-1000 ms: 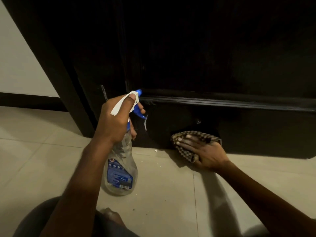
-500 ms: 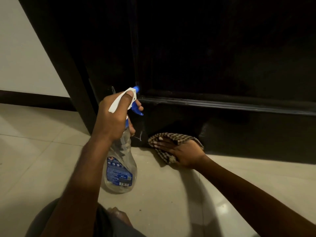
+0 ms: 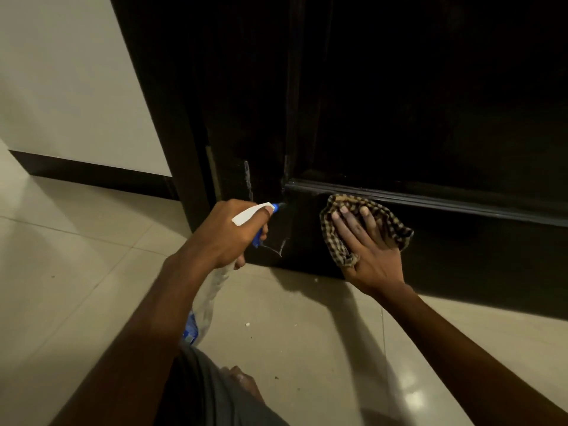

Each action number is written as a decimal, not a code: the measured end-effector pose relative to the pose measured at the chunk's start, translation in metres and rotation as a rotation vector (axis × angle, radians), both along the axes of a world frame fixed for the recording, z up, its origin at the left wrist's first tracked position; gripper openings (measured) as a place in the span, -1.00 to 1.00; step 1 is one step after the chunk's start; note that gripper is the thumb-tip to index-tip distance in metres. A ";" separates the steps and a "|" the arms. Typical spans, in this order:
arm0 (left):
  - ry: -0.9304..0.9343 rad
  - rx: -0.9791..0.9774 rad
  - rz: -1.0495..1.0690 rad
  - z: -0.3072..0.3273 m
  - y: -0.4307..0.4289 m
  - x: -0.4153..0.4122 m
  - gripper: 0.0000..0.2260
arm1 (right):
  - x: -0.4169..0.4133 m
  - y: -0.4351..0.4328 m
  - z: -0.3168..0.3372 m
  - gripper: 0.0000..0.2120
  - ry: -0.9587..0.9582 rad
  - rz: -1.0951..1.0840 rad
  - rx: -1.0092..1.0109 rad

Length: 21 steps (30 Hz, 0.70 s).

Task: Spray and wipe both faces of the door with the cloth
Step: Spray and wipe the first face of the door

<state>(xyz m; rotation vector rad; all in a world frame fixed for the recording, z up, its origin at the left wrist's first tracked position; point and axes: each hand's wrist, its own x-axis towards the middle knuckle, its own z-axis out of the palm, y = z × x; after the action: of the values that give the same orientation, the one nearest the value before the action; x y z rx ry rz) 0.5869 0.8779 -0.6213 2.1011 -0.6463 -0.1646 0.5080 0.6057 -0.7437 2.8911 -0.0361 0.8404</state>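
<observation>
Left hand [image 3: 227, 232] grips the neck of the spray bottle [image 3: 206, 302], 1 finger laid along its white head, nozzle just beside the door's [image 3: 430, 118] lower left corner. Right hand [image 3: 368, 250] lies flat, fingers straight and spread, pressing the checked cloth [image 3: 396, 222] on the bottom rail under the moulding. Probable faults: white runs [image 3: 276, 249] beside the nozzle may streak or reach the tiled floor [image 3: 92, 272] if unwiped; the bunched cloth may slip from unclenched fingers.
</observation>
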 end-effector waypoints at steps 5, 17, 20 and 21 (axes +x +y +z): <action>0.026 -0.061 0.115 -0.004 0.026 0.005 -0.60 | 0.031 0.040 0.024 -0.31 -0.118 0.015 -0.021; -0.146 -0.405 0.235 -0.008 0.028 0.003 -0.67 | 0.059 0.064 -0.029 -0.39 0.320 0.407 -0.193; -0.148 -0.399 0.244 -0.010 0.031 0.004 -0.69 | 0.034 0.036 -0.037 -0.39 0.297 0.332 -0.213; -0.150 -0.402 0.255 -0.010 0.033 0.005 -0.70 | 0.025 0.028 -0.038 -0.37 0.283 0.285 -0.194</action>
<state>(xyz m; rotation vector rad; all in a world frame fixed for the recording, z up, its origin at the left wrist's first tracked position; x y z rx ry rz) 0.5916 0.9105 -0.6316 1.7932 -0.4481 0.2494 0.5329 0.6338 -0.7817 2.8349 0.4676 0.4312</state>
